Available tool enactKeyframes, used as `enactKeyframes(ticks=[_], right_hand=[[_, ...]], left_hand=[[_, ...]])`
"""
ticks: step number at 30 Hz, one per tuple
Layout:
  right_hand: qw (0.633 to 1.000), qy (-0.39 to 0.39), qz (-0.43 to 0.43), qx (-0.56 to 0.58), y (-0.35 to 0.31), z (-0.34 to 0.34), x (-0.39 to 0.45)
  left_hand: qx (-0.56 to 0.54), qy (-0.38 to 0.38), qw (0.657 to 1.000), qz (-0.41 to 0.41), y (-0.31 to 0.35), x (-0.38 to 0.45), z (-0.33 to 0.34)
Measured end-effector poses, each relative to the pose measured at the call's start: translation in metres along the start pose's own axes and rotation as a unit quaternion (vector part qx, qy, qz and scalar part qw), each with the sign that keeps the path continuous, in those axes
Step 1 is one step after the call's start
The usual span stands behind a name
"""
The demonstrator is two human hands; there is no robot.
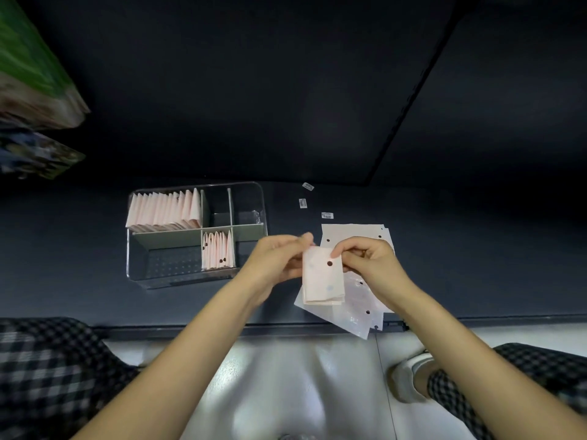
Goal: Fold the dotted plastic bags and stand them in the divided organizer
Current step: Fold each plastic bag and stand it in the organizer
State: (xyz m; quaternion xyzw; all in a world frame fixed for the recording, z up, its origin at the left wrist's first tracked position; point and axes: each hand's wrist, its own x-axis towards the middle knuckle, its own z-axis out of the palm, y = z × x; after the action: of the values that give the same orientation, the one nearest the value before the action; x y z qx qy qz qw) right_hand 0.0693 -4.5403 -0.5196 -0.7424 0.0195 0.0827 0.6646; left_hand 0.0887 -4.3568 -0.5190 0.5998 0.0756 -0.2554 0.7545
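I hold a folded pale pink dotted plastic bag (324, 276) upright above the dark table. My left hand (276, 258) pinches its top left edge and my right hand (365, 260) pinches its top right edge. Under it lies a loose pile of flat dotted bags (359, 312), partly hidden by my right hand. To the left stands the clear divided organizer (165, 274). A row of folded bags (163, 209) fills its back left compartment, and a shorter row of several folded bags (218, 250) stands in a middle front compartment.
Three small white labels (303, 203) lie on the table behind the pile. The table's front edge (190, 328) runs just below the organizer. Checkered trouser legs (41, 369) and a grey shoe (409, 379) show over the pale floor. Coloured packages (35, 77) sit at far left.
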Motion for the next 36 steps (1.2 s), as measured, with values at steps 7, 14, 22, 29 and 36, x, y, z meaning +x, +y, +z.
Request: enactKeyframes(ticks=[7,14,22,29,36], right_hand=[[0.997,-0.016,0.021,-0.071,-0.008,0.008,0.001],[0.99,-0.046,0.012,-0.131,-0.011,0.019,0.004],[0.992,0.06,0.03,-0.108,-0.008,0.029,0.015],[0.969,0.102,0.034,-0.223,0.019,0.096,0.009],[0.98,0.11,0.163,-0.015,0.022,0.129,0.045]], left_hand=[[0.231,0.112,0.956,0.142,-0.007,-0.002,0.002],[0.273,0.098,0.935,0.202,-0.003,-0.003,-0.007],[0.123,0.025,0.991,0.04,-0.017,0.001,-0.033],[0.337,0.198,0.9,0.192,-0.032,-0.002,-0.036],[0.264,0.093,0.945,0.172,-0.03,0.014,-0.084]])
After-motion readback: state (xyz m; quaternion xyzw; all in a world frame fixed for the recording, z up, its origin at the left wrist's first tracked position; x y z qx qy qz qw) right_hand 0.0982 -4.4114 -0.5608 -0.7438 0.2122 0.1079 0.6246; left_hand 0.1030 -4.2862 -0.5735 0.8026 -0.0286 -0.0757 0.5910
